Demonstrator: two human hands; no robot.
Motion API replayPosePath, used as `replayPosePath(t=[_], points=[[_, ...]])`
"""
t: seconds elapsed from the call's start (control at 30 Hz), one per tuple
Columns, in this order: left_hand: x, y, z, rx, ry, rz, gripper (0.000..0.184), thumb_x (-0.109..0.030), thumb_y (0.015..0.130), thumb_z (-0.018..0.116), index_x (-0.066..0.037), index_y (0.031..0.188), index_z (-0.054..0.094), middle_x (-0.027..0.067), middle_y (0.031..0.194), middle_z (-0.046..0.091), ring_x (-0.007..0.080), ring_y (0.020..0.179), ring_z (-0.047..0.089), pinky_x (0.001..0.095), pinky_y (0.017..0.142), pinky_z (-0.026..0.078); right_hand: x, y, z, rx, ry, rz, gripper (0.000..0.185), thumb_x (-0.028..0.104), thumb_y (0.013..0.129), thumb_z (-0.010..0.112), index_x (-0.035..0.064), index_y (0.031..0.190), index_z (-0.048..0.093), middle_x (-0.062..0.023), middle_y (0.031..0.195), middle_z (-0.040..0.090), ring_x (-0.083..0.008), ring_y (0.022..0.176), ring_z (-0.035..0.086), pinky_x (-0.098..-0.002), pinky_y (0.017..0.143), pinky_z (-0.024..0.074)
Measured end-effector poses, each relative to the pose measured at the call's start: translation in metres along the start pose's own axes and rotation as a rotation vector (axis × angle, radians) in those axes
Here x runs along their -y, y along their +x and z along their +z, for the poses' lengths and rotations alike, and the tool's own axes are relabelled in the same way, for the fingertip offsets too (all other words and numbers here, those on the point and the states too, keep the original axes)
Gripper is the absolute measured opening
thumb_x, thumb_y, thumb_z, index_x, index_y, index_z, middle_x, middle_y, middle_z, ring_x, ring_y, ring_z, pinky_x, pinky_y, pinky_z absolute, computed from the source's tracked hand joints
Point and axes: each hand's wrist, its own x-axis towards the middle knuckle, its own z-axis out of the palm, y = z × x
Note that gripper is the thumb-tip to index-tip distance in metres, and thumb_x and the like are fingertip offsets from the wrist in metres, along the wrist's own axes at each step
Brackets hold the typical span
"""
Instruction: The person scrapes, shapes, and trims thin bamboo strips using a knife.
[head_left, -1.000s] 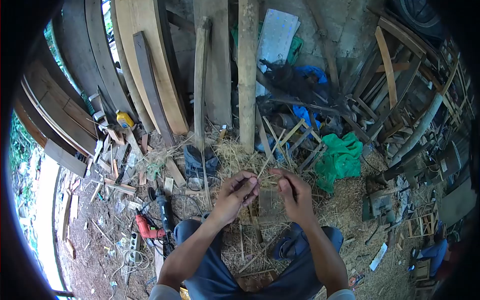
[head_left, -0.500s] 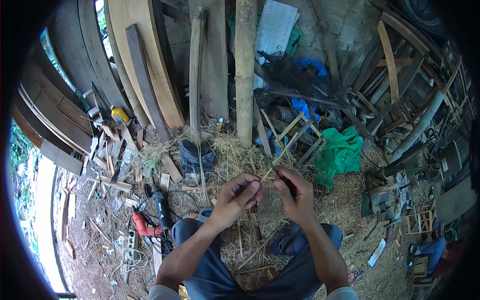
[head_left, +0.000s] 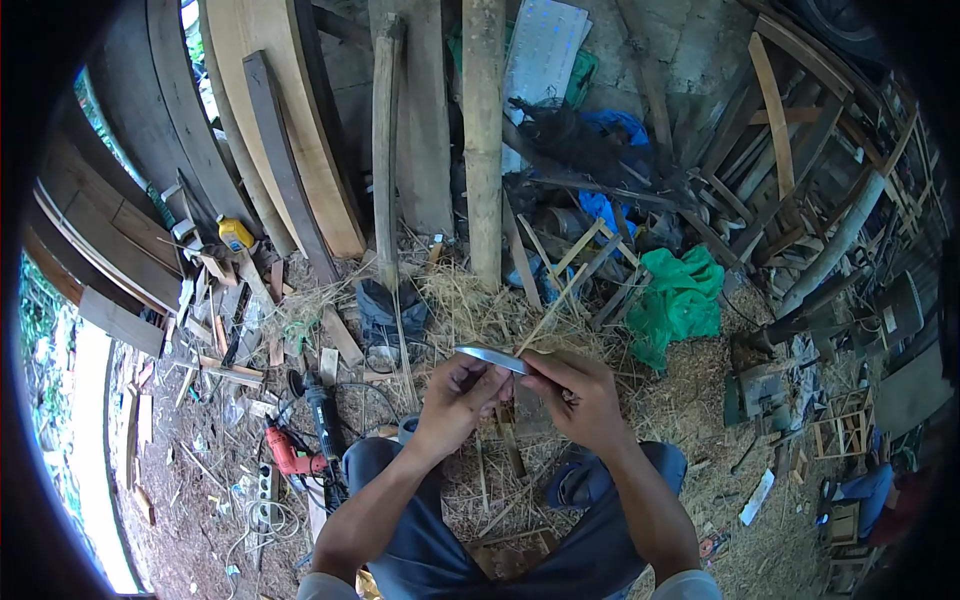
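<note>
Left grip (head_left: 455, 402) clamped on the lower end of a thin, pale wooden strip (head_left: 553, 311), which angles up-right above the straw-littered floor (head_left: 705, 425). Right grip (head_left: 580, 397) closed on a curved silver metal blade (head_left: 488, 356), laid across the strip.

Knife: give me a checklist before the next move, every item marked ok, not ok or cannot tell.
1. Knife gripped by the right hand: ok.
2. Left hand fingers well clear of the blade: not ok, they sit right by it.
3. Firm left-hand pinch on the thin strip: cannot tell, the blade and fingers hide the near end.
4. Cutting edge facing away from the fingers: cannot tell, too small.
5. Red drill away from both hands: ok, on the ground to the left.
</note>
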Motion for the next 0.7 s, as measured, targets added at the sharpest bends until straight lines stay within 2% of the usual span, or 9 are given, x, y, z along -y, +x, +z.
replayPosePath(t=[0.1,0.2,0.27,0.3,0.4,0.47,0.63,0.7], points=[[-0.001,-0.001,-0.001,0.022,0.007,-0.021,0.015,-0.015,0.095,0.054,-0.002,0.097,0.060,0.0012,0.070,0.054,0.0033,0.052,0.037,0.0198,0.046,0.027,-0.004,0.002,-0.002,-0.008,-0.008,-0.032,0.034,0.000,0.076,0.069,0.0017,0.109,0.064,-0.0115,0.081,0.064,-0.0199,0.059,0.058,-0.0295,0.051,0.0450],[-0.004,-0.001,0.002,0.009,-0.118,-0.105,0.015,-0.016,0.095,0.055,-0.002,0.096,0.059,0.0007,0.069,0.052,0.0027,0.050,0.034,0.0199,0.043,0.024,-0.003,0.004,-0.007,-0.022,-0.065,-0.054,0.033,-0.001,0.075,0.069,0.0025,0.107,0.065,-0.0105,0.080,0.064,-0.0194,0.058,0.058,-0.0298,0.051,0.0453],[-0.011,-0.001,0.007,0.016,-0.144,-0.153,0.015,-0.016,0.095,0.054,-0.001,0.095,0.057,0.0002,0.068,0.050,0.0026,0.049,0.033,0.0200,0.041,0.024,-0.001,0.006,-0.010,-0.048,-0.068,-0.009,0.027,0.007,0.079,0.069,0.0070,0.105,0.067,-0.0106,0.081,0.067,-0.0212,0.060,0.061,-0.0317,0.053,0.0468],[-0.013,0.000,0.008,0.021,-0.142,-0.151,0.015,-0.016,0.095,0.054,-0.001,0.095,0.057,0.0002,0.068,0.050,0.0026,0.049,0.033,0.0200,0.041,0.024,-0.006,0.006,-0.012,-0.053,-0.072,-0.010,0.027,0.007,0.079,0.069,0.0070,0.105,0.067,-0.0106,0.081,0.067,-0.0212,0.060,0.061,-0.0317,0.053,0.0468],[-0.012,-0.006,0.011,0.017,-0.080,-0.138,0.016,-0.016,0.096,0.053,0.000,0.094,0.056,0.0002,0.068,0.049,0.0028,0.049,0.034,0.0201,0.041,0.026,-0.024,0.005,-0.032,-0.134,-0.080,0.059,0.024,0.007,0.080,0.068,0.0062,0.104,0.068,-0.0105,0.077,0.065,-0.0179,0.056,0.058,-0.0287,0.050,0.0436],[-0.006,-0.011,0.015,-0.020,0.016,-0.128,0.016,-0.016,0.096,0.052,0.001,0.095,0.053,0.0005,0.068,0.045,0.0034,0.051,0.031,0.0195,0.043,0.022,-0.029,0.016,-0.055,-0.184,-0.131,0.241,0.025,0.005,0.080,0.067,0.0056,0.105,0.068,-0.0100,0.074,0.064,-0.0153,0.053,0.055,-0.0264,0.048,0.0401],[-0.002,-0.004,0.008,-0.010,0.009,-0.143,0.014,-0.015,0.096,0.051,-0.001,0.096,0.055,-0.0009,0.068,0.046,0.0029,0.049,0.033,0.0194,0.043,0.025,-0.021,0.001,-0.024,-0.134,-0.026,0.105,0.022,0.007,0.082,0.067,0.0022,0.104,0.068,-0.0068,0.070,0.062,-0.0105,0.054,0.051,-0.0251,0.048,0.0365],[0.007,-0.005,0.010,-0.014,0.046,-0.110,0.014,-0.014,0.096,0.051,-0.003,0.100,0.059,-0.0026,0.070,0.050,0.0022,0.052,0.037,0.0190,0.046,0.028,-0.012,-0.004,-0.008,0.033,-0.097,-0.067,0.028,0.005,0.077,0.066,0.0067,0.105,0.067,-0.0092,0.074,0.063,-0.0219,0.056,0.059,-0.0313,0.050,0.0451]])
